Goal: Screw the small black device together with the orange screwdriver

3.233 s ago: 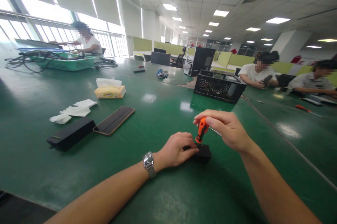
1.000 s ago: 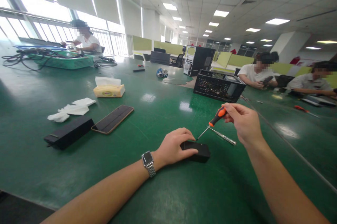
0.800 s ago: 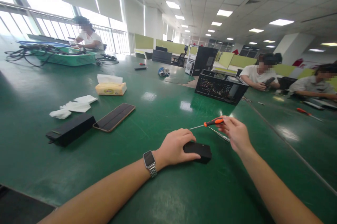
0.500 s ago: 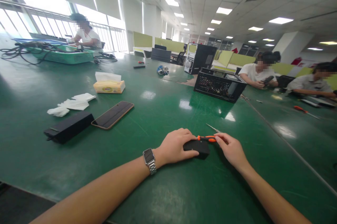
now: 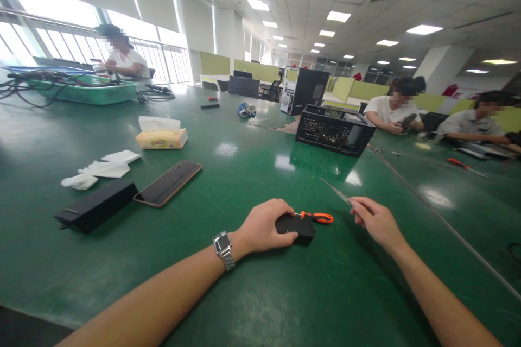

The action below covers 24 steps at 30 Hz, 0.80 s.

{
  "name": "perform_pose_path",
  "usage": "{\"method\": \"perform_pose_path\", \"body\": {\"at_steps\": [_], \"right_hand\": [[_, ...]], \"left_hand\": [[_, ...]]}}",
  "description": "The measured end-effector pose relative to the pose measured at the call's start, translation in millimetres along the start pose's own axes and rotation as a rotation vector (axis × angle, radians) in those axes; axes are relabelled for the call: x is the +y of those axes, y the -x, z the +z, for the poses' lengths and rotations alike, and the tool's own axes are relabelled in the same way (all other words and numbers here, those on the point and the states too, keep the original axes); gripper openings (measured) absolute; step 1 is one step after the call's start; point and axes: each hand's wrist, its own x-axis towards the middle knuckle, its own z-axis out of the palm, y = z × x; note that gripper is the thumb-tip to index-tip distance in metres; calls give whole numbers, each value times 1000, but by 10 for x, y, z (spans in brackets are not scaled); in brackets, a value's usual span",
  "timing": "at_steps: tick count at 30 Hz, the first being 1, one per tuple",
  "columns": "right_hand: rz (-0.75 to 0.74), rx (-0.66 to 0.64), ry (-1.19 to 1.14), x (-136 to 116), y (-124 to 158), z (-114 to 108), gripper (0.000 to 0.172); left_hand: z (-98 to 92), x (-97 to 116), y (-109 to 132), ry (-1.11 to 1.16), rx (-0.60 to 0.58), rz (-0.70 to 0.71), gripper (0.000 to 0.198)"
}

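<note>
My left hand (image 5: 266, 226), with a watch on its wrist, is wrapped over a small black block (image 5: 299, 229) on the green table. Just behind the block lies an orange and black screwdriver (image 5: 321, 218), its shaft partly hidden by the block and fingers. To the right, my right hand (image 5: 376, 221) pinches thin metal tweezers (image 5: 336, 191), held above the table with the tip pointing away to the left. A longer black box (image 5: 100, 206) rests at the left beside a phone (image 5: 168, 183).
White tissues (image 5: 103, 169) and a yellow tissue pack (image 5: 161, 138) lie at the left, with a green basket (image 5: 95, 93) of cables behind. A black computer case (image 5: 334, 128) stands ahead. People sit at the far left and right; another screwdriver (image 5: 459, 163) lies right.
My right hand has moved right, away from the orange screwdriver, lifting the tweezers clear of it. My left hand still holds the black block. The whole view has shifted slightly.
</note>
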Motion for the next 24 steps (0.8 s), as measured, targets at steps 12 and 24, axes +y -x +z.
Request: {"method": "perform_pose_path", "body": {"at_steps": [12, 24], "right_hand": [[-102, -98, -52, -268, 149, -4, 25], [-178, -49, 75, -280, 159, 9, 26]], "left_hand": [[6, -44, -6, 33, -15, -48, 33], [10, -57, -10, 19, -18, -42, 32]]}}
